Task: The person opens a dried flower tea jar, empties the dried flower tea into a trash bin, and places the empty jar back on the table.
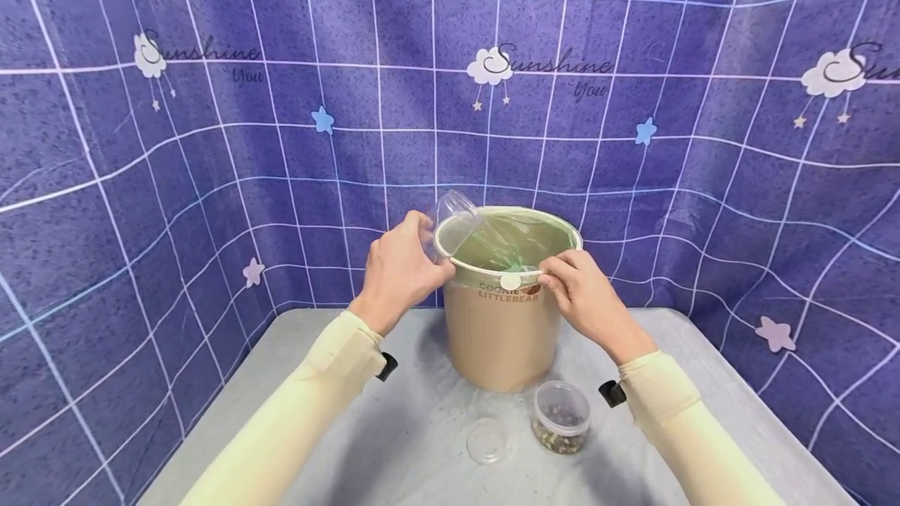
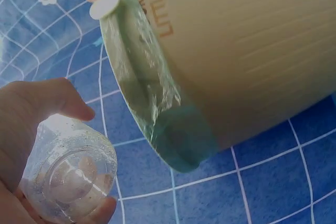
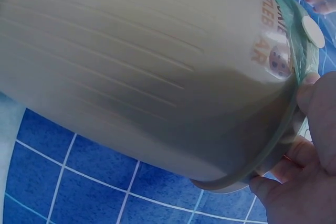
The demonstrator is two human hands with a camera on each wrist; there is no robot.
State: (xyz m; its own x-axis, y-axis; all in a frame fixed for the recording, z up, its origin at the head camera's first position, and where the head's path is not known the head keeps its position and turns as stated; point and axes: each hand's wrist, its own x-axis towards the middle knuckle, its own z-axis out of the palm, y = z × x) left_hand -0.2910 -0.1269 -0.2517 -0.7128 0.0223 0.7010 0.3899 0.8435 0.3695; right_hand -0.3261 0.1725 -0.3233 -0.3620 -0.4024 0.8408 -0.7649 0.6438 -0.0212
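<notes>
My left hand (image 1: pixel 404 268) holds a clear plastic jar (image 1: pixel 453 219), tilted at the left of the bin's rim with its mouth toward the inside. In the left wrist view, thumb and fingers curl round the see-through jar (image 2: pixel 73 174), its round base facing the camera. A tan trash bin (image 1: pixel 502 338) stands upright, lined with a thin green plastic bag (image 1: pixel 523 236) folded over the rim. The right hand (image 1: pixel 583 291) grips the bin's front right rim, thumb outside beside the white round tab (image 3: pixel 313 31).
In front of the bin, a clear tub (image 1: pixel 560 420) part full of small mixed brown bits stands on the grey table (image 1: pixel 394 428). A round clear lid (image 1: pixel 486 441) lies to its left. Blue gridded curtain (image 1: pixel 394 45) surrounds the table's back and sides.
</notes>
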